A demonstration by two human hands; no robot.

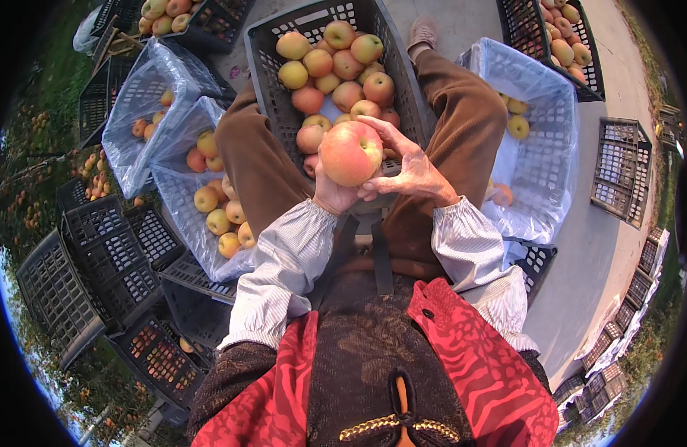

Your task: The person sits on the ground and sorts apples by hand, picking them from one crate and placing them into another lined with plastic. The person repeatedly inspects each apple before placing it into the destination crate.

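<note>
One large red-and-yellow apple is held up between both hands, its stem hollow facing right. My left hand cups it from below and the left, mostly hidden under the fruit. Along its right side, my right hand curves with the fingers at the top and the thumb low. Beyond the hands, between my knees, a black plastic crate holds a pile of apples on a pale liner.
At my left stand crates lined with clear plastic bags, with apples inside. Another bag-lined crate is at my right, holding a few apples. Stacked black crates stand at lower left. A flat crate lies on the concrete.
</note>
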